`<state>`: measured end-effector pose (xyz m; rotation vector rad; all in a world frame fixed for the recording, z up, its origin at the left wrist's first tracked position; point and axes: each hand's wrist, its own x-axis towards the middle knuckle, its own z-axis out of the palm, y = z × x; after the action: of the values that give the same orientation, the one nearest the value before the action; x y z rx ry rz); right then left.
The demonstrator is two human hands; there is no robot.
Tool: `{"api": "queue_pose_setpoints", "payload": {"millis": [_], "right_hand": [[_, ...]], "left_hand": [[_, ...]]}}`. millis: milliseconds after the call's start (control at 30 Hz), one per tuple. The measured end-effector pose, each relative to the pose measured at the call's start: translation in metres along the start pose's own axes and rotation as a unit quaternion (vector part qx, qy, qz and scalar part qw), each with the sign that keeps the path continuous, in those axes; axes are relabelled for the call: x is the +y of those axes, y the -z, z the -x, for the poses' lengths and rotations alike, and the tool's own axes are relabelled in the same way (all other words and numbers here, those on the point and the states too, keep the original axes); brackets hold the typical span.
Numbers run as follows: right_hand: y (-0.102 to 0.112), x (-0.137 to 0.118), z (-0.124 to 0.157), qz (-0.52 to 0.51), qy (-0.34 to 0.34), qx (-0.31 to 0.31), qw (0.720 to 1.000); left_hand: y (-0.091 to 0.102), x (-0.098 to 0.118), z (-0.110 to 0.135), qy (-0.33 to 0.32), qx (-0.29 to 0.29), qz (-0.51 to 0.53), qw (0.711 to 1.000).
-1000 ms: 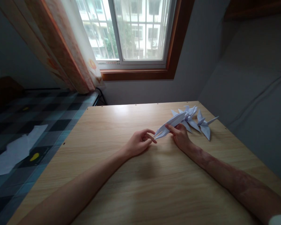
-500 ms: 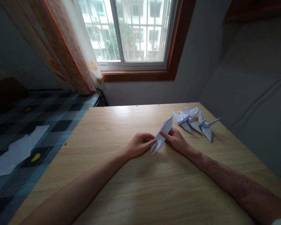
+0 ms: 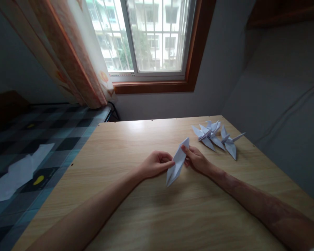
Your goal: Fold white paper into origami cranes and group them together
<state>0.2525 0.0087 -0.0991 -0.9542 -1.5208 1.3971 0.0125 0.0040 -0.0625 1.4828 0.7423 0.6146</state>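
Note:
A white folded paper [image 3: 177, 164], long and pointed at its near end, is held tilted above the wooden table between my two hands. My left hand [image 3: 157, 164] pinches its left edge near the middle, thumb on the front face. Higher up on the right side, my right hand [image 3: 195, 157] grips it with the thumb pressed on its face and the fingers behind, partly hidden. Beyond my right hand, several white paper cranes lie on the table: a cluster of overlapping cranes [image 3: 208, 135] and a separate crane [image 3: 229, 142] to its right.
The light wooden table [image 3: 115, 216] reaches toward the wall under a barred window [image 3: 157, 38]. On the left is a bed with a checked cover [image 3: 5, 139], where white paper sheets [image 3: 22, 172] lie. An orange curtain [image 3: 75, 59] hangs by the window.
The folded paper has shifted down toward me and slightly left. My right thumb now sits nearer its top end, and my left thumb lies further up along its edge.

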Motion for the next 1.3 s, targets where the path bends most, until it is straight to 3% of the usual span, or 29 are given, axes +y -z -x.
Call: {"api": "queue_pose_setpoints", "payload": {"millis": [267, 400, 533, 767, 967, 1100, 1300], "right_hand": [[-0.004, -0.01, 0.003, 0.077, 0.028, -0.006, 0.997], [-0.006, -0.012, 0.002, 0.068, 0.033, -0.004, 0.997], [-0.009, -0.017, 0.004, 0.148, 0.076, -0.021, 0.986], [-0.005, -0.022, 0.005, 0.198, 0.113, -0.037, 0.973], [-0.003, -0.021, 0.006, 0.174, 0.105, -0.059, 0.977], [-0.004, -0.024, 0.008, 0.163, 0.102, -0.082, 0.978], [-0.008, -0.021, 0.008, 0.141, 0.094, -0.028, 0.985]], "left_hand": [[-0.001, 0.003, -0.002, -0.012, 0.034, -0.05, 0.998], [0.002, 0.001, -0.005, -0.039, 0.095, -0.072, 0.992], [0.004, -0.004, -0.008, -0.045, 0.139, -0.029, 0.989], [0.005, -0.003, -0.009, -0.013, 0.07, 0.015, 0.997], [0.007, 0.001, -0.008, 0.01, 0.101, 0.027, 0.994], [0.008, -0.001, -0.008, 0.007, 0.085, 0.011, 0.996], [0.005, 0.0, -0.007, -0.033, 0.074, -0.067, 0.994]]}}
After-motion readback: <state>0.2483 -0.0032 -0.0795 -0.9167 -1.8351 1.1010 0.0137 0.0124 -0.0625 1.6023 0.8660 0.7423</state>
